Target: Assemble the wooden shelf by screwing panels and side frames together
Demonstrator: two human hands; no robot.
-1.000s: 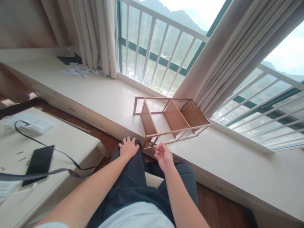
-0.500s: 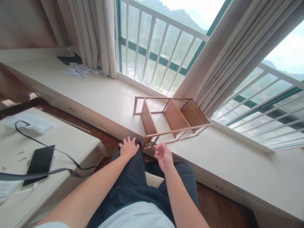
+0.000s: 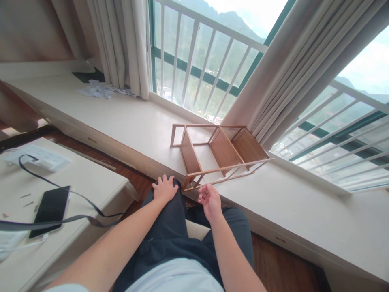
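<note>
A small brown wooden shelf rack [image 3: 225,150] lies on its side upon the white window ledge, its near corner jutting over the edge by my knee. My right hand [image 3: 209,200] is closed, the fingers pinching a thin metal rod [image 3: 204,179] that points up at the rack's near frame bar. Whether the rod's tip touches the wood is too small to tell. Over my left knee rests my left hand [image 3: 165,189], palm down with fingers spread and nothing held, just left of the rack's near corner.
White window ledge [image 3: 304,194] runs across the view, with crumpled paper scraps [image 3: 99,89] at its left. On the white table [image 3: 91,178] at left lie a phone [image 3: 51,211], a power strip [image 3: 42,157], a black cable [image 3: 79,196] and a few small metal pieces [image 3: 28,200]. Curtains hang behind the rack.
Almost nothing differs. My right hand has shifted very slightly with the thin metal rod; the left hand and the rack stay put.
</note>
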